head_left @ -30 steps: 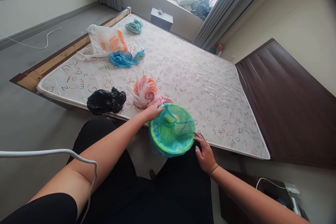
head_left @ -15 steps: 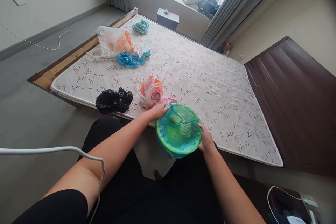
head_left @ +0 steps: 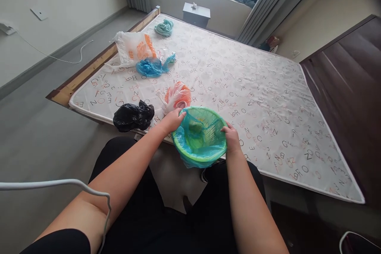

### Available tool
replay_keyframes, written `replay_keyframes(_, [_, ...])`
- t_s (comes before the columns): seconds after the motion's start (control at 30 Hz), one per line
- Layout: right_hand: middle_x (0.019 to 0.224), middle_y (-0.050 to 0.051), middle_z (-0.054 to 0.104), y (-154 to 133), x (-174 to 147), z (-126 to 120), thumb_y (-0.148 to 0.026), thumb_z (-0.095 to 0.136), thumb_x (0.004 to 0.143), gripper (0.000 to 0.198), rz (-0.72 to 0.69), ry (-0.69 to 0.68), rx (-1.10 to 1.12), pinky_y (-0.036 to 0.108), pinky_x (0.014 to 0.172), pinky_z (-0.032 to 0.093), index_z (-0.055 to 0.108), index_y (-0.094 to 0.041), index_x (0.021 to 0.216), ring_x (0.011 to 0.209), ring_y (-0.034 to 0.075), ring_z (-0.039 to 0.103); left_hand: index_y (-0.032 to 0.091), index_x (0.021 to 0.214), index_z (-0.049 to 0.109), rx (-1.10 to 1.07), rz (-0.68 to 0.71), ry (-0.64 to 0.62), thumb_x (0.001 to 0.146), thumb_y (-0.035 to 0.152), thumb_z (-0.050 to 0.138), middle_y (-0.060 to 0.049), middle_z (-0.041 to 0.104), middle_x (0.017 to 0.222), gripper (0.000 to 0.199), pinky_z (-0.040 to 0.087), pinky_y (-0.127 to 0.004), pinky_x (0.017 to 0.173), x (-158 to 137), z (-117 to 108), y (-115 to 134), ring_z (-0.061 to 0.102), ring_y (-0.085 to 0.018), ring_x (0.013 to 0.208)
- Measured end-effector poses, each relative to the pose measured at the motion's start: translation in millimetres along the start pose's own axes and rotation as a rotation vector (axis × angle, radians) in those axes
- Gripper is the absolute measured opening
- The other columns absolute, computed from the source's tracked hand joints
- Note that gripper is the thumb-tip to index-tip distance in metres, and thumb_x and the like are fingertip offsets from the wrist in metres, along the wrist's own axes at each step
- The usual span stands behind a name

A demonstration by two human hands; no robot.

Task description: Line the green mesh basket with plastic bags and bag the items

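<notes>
A green plastic basket [head_left: 212,127] is held above my lap at the mattress edge, its open top tilted up toward me. A thin blue plastic bag [head_left: 190,149] lines it and folds over its rim. My left hand [head_left: 175,120] is closed on the left side of the rim, thumb on top. Around the right side of the rim, my right hand [head_left: 231,137] is closed too. Just beyond the basket lies a clear bag with something orange and pink [head_left: 177,97]. A black plastic bag [head_left: 133,116] rests left of my left hand.
On the mattress [head_left: 250,99] lie a white and orange plastic bag [head_left: 135,47], a crumpled blue bag [head_left: 151,66] and a teal cloth [head_left: 164,27]. A white cable [head_left: 53,184] crosses my left arm. A small nightstand [head_left: 196,14] stands beyond the bed.
The basket has risen slightly and tipped, so its lined inside shows at a different angle. Both hands keep their grip on the rim. My view has turned a little downward.
</notes>
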State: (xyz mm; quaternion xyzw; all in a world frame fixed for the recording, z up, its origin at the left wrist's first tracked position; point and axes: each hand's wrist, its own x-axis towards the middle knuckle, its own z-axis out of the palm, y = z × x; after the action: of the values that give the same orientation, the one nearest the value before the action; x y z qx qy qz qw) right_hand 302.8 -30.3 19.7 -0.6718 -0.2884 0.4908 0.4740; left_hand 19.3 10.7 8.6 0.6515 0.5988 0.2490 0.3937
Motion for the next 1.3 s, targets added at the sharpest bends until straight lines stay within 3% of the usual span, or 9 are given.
replay_keyframes(0.23, [0.082,0.000,0.072,-22,-2,20,-0.025,0.058,0.054,0.062,0.002,-0.105,0.015,0.028,0.068,0.047,0.076,-0.018,0.112,0.075,0.018,0.059,0.017,0.128,0.065,-0.067,-0.069,0.049,0.099,0.058,0.049,-0.015,0.069,0.133,0.053,0.047,-0.047,0.108,1,-7,-10,0.063,-0.034,0.125])
replay_keyframes(0.4, [0.085,0.002,0.074,-28,3,14,-0.028,0.055,0.057,0.057,-0.048,-0.118,-0.126,0.029,0.072,0.048,0.078,-0.016,0.108,0.079,0.020,0.062,0.016,0.123,0.067,-0.197,-0.107,0.067,0.095,0.053,0.054,-0.013,0.073,0.125,0.048,0.050,-0.044,0.104,4,-1,-6,0.066,-0.032,0.118])
replay_keyframes(0.73, [0.091,0.002,0.075,-24,0,8,-0.027,0.053,0.059,0.054,-0.048,-0.104,-0.216,0.028,0.072,0.049,0.077,-0.017,0.107,0.084,0.021,0.064,0.017,0.125,0.066,-0.149,-0.114,0.082,0.095,0.047,0.054,-0.013,0.072,0.126,0.044,0.047,-0.048,0.110,-3,-1,3,0.065,-0.032,0.121])
replay_keyframes(0.83, [0.100,0.004,0.076,-24,-1,9,-0.024,0.055,0.061,0.061,-0.045,-0.082,-0.188,0.030,0.073,0.052,0.072,-0.020,0.120,0.085,0.022,0.066,0.021,0.135,0.060,-0.106,-0.068,0.173,0.094,0.042,0.058,-0.013,0.057,0.149,0.046,0.034,-0.051,0.123,-4,-1,5,0.043,-0.034,0.147])
replay_keyframes(0.93, [0.110,0.005,0.075,-21,0,9,-0.020,0.057,0.063,0.067,-0.088,-0.088,-0.137,0.033,0.080,0.054,0.069,-0.024,0.129,0.092,0.024,0.068,0.026,0.153,0.045,-0.047,-0.030,0.344,0.090,0.040,0.068,-0.009,0.013,0.175,0.068,0.013,-0.055,0.130,-5,-2,6,-0.002,-0.036,0.162])
replay_keyframes(1.0, [0.115,0.005,0.074,-18,3,10,-0.019,0.057,0.064,0.068,-0.110,-0.090,-0.123,0.036,0.086,0.055,0.068,-0.025,0.131,0.100,0.025,0.068,0.031,0.160,0.034,-0.042,-0.016,0.381,0.089,0.042,0.071,-0.004,-0.009,0.177,0.080,0.006,-0.055,0.130,-6,-3,6,-0.017,-0.035,0.160])
replay_keyframes(1.17, [0.139,0.007,0.066,-17,8,12,-0.016,0.058,0.062,0.066,-0.081,-0.073,-0.096,0.036,0.095,0.056,0.067,-0.025,0.127,0.119,0.028,0.064,0.035,0.165,0.022,-0.042,0.006,0.326,0.092,0.045,0.069,-0.003,-0.017,0.176,0.088,0.000,-0.054,0.130,-4,-4,3,-0.019,-0.034,0.160])
replay_keyframes(1.3, [0.137,0.008,0.067,-21,7,10,-0.016,0.058,0.060,0.069,-0.036,-0.081,-0.089,0.034,0.083,0.058,0.065,-0.024,0.128,0.108,0.027,0.067,0.037,0.166,0.019,-0.029,0.020,0.301,0.093,0.047,0.067,-0.003,-0.013,0.176,0.088,-0.001,-0.057,0.129,-3,1,5,-0.019,-0.033,0.160])
